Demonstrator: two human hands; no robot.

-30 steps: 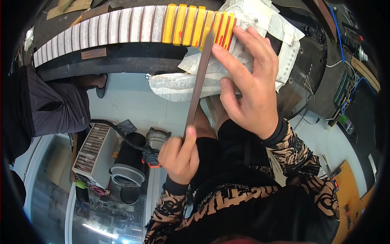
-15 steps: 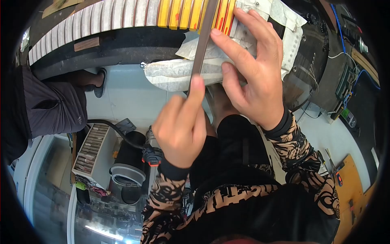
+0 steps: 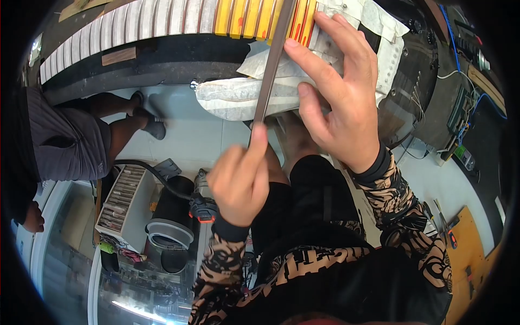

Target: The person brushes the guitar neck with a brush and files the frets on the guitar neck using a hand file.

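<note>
My left hand [image 3: 238, 185] is closed round the lower end of a long flat dark file [image 3: 270, 76], its thumb along the tool. The file slants up across a guitar neck, over the yellow-taped part [image 3: 252, 19] with red marks. Farther left the fretboard [image 3: 146, 20] is covered in pale tape between the frets. My right hand [image 3: 346, 92] is spread, with its index fingertip by the file and the neck's edge and another fingertip on the end of the yellow part. Pale masking covers the guitar body [image 3: 233, 98] beneath.
A person in grey shorts [image 3: 70, 143] stands at the left, with a hand [image 3: 33, 218] lower down. Below are a white box of slotted items [image 3: 135, 203], a black cylinder [image 3: 176, 197] and a hose. Wires and an orange board [image 3: 466, 244] lie at the right.
The guitar sits higher in the view. My left hand and the file have shifted, while my right hand stays by the neck. The other person's second foot and a hand have come into view.
</note>
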